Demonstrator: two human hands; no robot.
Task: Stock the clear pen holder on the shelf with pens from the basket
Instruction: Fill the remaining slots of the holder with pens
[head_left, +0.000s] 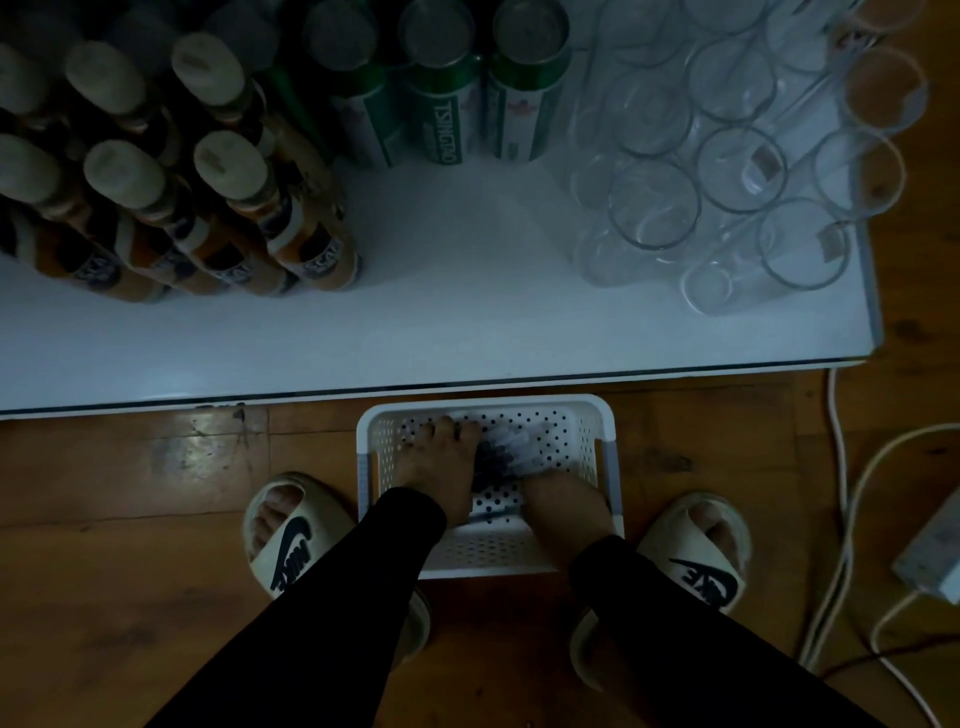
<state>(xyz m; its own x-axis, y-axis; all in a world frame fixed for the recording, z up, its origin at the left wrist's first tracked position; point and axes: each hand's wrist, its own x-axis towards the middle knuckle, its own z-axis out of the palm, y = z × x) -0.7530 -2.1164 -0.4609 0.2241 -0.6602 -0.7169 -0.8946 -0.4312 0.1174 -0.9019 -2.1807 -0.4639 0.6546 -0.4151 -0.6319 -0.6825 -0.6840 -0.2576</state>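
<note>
Across the upper frame: white shelf (415, 322) with bottles, cans, clear glasses | lower centre: white basket (485, 410) on wood floor | pens (506, 452) inside (dim) | left hand (441, 467) fingers spread on them | right hand (563, 506) grip unclear

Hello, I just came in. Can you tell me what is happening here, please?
A person stands over a white basket on the wooden floor, with both hands in it. The left hand and right hand are gathering a bunch of pens lying in the basket. Whether either hand already grips them is hard to tell in the dim light. On the white shelf above stand bottles, green cans and clear holders, with no pens in them.
</note>
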